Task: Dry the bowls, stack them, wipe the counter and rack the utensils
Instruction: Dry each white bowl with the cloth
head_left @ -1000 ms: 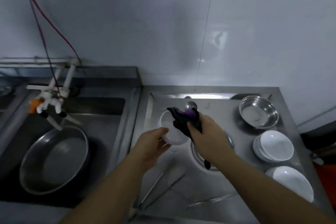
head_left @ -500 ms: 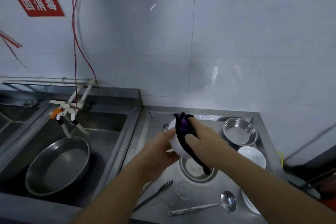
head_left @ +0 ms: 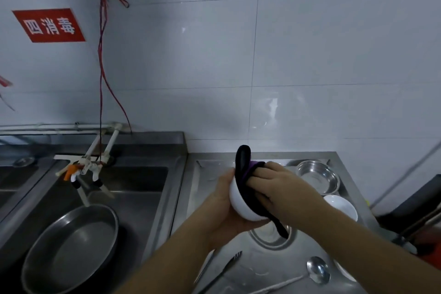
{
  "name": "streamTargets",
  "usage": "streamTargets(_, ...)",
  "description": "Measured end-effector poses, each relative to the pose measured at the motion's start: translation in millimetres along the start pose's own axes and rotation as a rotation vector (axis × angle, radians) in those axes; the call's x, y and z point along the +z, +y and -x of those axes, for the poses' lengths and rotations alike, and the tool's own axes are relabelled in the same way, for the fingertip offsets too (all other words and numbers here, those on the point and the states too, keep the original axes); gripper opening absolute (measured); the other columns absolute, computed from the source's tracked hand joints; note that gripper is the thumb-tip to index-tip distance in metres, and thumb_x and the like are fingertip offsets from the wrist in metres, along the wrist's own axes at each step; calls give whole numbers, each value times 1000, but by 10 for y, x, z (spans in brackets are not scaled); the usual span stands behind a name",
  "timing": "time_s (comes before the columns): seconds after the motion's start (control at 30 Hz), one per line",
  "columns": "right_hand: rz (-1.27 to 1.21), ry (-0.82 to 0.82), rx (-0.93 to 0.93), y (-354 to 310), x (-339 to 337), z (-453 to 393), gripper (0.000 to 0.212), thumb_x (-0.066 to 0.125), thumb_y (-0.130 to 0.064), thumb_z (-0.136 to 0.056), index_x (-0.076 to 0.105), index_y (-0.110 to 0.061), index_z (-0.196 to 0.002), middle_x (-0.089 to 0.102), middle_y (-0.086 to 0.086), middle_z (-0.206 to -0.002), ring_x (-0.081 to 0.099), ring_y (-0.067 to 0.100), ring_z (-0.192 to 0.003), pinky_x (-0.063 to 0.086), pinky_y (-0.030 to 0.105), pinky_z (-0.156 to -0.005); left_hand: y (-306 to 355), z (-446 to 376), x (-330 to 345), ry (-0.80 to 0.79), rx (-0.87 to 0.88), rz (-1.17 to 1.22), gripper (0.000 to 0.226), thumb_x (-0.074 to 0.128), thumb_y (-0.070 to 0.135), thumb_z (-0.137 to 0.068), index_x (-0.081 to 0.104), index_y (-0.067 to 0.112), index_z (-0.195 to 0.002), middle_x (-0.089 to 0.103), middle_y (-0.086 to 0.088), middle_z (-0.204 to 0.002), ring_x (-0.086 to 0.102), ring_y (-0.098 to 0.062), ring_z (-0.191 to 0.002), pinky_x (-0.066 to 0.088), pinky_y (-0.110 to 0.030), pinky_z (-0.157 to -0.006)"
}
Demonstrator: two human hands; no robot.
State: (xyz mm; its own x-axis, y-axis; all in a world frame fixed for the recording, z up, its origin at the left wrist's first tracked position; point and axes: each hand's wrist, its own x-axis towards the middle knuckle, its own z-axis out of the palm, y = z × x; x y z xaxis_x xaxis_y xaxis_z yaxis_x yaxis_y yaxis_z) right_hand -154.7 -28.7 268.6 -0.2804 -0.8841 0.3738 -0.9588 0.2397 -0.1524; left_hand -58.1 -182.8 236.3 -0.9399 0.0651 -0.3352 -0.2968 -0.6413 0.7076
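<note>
Evidently drying was underway: her left hand point(head_left: 223, 200) cupped the white bowl point(head_left: 241, 203) above the worktop point(head_left: 238, 270), right hand point(head_left: 274, 184) gripping the dark cloth point(head_left: 243, 169), seemingly inside it; stacking beside the other bowl point(head_left: 341, 207) came next.

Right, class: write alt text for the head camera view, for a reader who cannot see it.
A left hand cradles a white ceramic bowl over a steel counter while the right hand presses a dark purple cloth into it. A metal ladle and black tongs lie below.
</note>
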Motion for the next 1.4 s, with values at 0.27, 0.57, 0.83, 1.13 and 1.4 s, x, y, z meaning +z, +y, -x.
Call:
streamTargets(0.27,80,-396,439,-338,105,-517,16,50,-20,-100,62,-17,-111,64,5,-103,65,28,-85,47,37,-67,209,59,-200,201,124,-114,76,71,65,-84,57,24,-147,70,-16,-136,68,-39,-124,55,-66,-101)
streamTargets(0.57,-1265,-537,1024,-337,-224,-536,41,67,-35,-91,68,-2,-116,76,24,-101,72,31,-86,63,45,-82,330,135,-342,110,179,-297,88,72,57,-78,47,16,-152,62,-26,-140,63,-50,-125,50,-71,-104)
streamTargets(0.83,-1869,-50,1115,-589,66,-325,19,80,-21,-57,80,-4,-66,72,17,-68,72,25,-55,58,30,-50,112,263,-427,-27,130,-235,93,63,69,-87,42,9,-156,58,-31,-144,58,-52,-131,54,-61,-99)
streamTargets(1.13,-656,222,872,-525,358,-495,17,59,-30,-81,55,-24,-65,56,-8,-54,52,4,-50,37,13,-50,115,187,-240,126,56,-74,75,64,62,-85,61,14,-142,71,-22,-132,70,-36,-121,62,-46,-95)
streamTargets(1.4,-97,-548,597,-331,68,-701,18,53,-32,-92,59,-16,-98,65,1,-91,65,23,-87,53,35,-79,312,84,-121,258,113,-241,81,73,61,-78,56,17,-143,69,-18,-134,69,-38,-121,59,-63,-95)
